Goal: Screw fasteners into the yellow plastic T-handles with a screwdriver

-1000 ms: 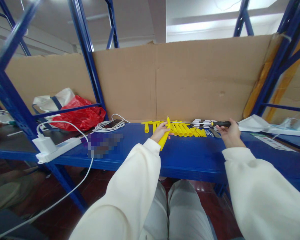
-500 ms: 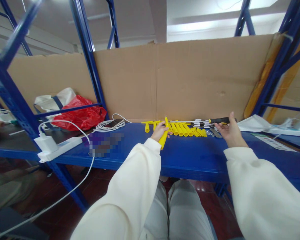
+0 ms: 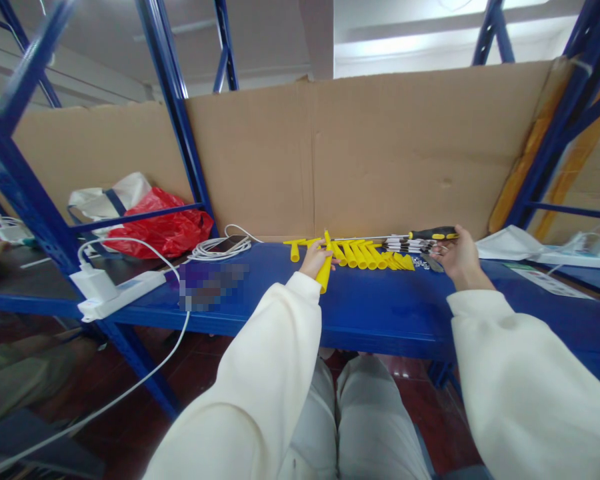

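Observation:
My left hand is closed around a yellow T-shaped plastic handle, its wide round end pointing down towards me. In my right hand is the end of a screwdriver with a black and yellow grip. Its long thin shaft runs left, level, to the top of the held yellow piece; whether the tip touches it I cannot tell. Right behind and beside my left hand lies a row of similar yellow handles. Flat yellow wedge-like pieces and a bundle of black-and-white rods lie further right.
Small metal parts lie near my right hand on the blue shelf. Cardboard closes off the back. To the left are a coiled white cable, a phone, a power strip and a red bag. Another person's hand shows at far left.
The screwdriver has shifted left, and my right fingers have closed further around its grip end. My left hand still holds the yellow handle, nearly in place.

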Tool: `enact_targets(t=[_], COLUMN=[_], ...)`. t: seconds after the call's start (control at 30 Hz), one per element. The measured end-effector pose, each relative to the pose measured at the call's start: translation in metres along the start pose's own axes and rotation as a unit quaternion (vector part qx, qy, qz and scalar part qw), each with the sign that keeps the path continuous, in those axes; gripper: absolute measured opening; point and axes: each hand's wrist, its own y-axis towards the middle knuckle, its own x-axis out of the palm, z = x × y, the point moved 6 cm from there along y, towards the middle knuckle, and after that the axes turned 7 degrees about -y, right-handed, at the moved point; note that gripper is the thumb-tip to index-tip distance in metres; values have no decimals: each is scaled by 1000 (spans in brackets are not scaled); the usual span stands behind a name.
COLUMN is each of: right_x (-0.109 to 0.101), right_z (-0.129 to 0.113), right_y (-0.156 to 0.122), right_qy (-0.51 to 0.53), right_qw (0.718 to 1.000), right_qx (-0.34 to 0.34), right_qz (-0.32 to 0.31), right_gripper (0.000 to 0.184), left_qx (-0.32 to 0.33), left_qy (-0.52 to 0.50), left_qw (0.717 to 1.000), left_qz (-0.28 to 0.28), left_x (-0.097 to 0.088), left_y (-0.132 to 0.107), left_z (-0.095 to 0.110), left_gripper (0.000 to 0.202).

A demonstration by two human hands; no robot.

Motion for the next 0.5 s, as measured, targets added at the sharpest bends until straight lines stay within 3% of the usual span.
enact_targets(t=[0.27, 0.5], right_x=[-1, 4], right_z=[4, -4], right_y=[5, -9], right_qy=[45, 70], right_qw=[999, 996], right_qx=[-14, 2], right_qz=[9, -46], right_gripper=[38, 37], left_qx=[-13, -11], left_qy=[29, 25], left_qw=[999, 999], left_qz=[11, 25], left_x=[0, -1], left_y=[-4, -3], left_z=[0, -2], left_gripper=[69, 67])
